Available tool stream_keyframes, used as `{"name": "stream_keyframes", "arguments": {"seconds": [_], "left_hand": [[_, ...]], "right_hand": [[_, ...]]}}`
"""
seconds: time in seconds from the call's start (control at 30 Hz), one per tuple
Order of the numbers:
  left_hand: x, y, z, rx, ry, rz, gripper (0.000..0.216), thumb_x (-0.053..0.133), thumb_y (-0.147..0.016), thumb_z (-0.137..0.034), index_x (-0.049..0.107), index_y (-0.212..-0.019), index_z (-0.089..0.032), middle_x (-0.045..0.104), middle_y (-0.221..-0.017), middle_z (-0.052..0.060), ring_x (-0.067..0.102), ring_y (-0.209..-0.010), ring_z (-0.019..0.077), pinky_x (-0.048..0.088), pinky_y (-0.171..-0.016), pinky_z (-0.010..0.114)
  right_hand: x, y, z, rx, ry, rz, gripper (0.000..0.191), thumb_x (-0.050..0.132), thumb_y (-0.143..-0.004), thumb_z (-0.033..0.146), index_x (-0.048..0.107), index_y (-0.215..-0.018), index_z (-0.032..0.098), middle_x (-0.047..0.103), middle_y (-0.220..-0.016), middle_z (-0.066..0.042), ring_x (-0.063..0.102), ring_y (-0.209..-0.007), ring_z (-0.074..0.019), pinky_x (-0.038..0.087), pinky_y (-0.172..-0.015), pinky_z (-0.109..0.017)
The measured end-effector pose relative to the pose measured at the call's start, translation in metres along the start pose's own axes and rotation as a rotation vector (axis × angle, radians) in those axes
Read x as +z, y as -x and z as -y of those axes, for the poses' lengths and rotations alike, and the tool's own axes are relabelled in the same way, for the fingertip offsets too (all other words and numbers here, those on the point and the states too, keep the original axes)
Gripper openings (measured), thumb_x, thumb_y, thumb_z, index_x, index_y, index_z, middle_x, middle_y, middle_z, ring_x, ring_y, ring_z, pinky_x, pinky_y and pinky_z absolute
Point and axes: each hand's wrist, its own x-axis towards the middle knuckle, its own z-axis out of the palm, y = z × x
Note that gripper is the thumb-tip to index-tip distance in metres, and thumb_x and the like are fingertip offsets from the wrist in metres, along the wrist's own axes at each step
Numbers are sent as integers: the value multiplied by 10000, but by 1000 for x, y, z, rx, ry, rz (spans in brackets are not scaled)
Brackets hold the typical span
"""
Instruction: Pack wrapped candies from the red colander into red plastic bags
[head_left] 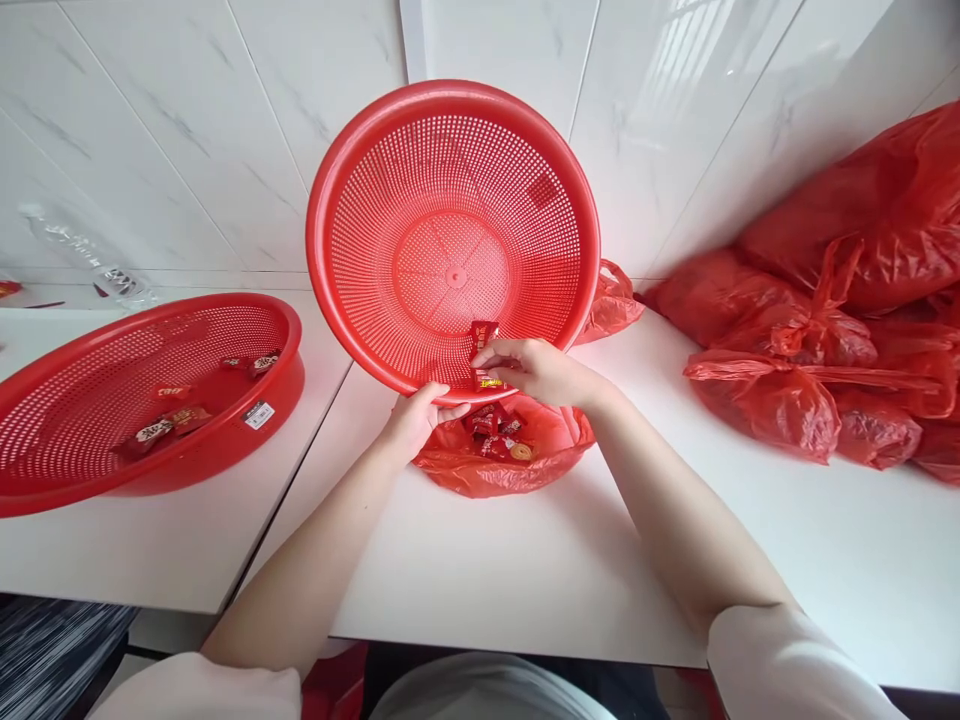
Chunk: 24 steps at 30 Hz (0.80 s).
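A round red plastic sieve basket (420,190) stands tilted almost upright, its open side facing me. My left hand (414,420) grips its lower rim from below, fingers closed. My right hand (534,370) reaches inside the basket at the bottom, fingers pinched on red-wrapped sweets (484,340) by the rim. Directly beneath lies an open red plastic bag (480,472) on the white table, with several wrapped sweets (496,432) inside.
A second red sieve basket (52,470) rests at the left on another white table, holding a few wrapped sweets (161,428). Several tied red plastic bags (825,330) pile up at the right against the tiled wall. A gap separates the two tables (525,590).
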Motion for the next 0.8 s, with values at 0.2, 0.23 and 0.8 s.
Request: {"name": "stream_keyframes", "arguments": {"seconds": [0.2,0.23,0.8], "left_hand": [[0,0,0,-21,10,28,123,636,-754,-148,699,-854,-115,688,-967,64,642,-929,176,588,-730,266],[0,0,0,-31,12,27,118,632,-755,-149,700,-844,-112,691,-953,65,647,-918,175,587,-735,267],[11,10,3,-17,-94,49,130,644,-757,-198,660,-871,-138,682,-1019,80,644,-977,238,597,-783,383]], "right_hand": [[-5,2,8,11,-95,63,252,517,-859,195,657,-1068,205,706,-1021,-33,660,-949,-175,507,-873,-322],[-7,3,10,13,-107,87,242,517,-859,199,662,-1053,202,708,-1008,-33,661,-934,-173,509,-857,-318],[4,-1,-13,190,480,-129,498,465,-926,487,533,-1287,150,373,-1485,-187,304,-1388,-346,283,-1084,-545]]}}
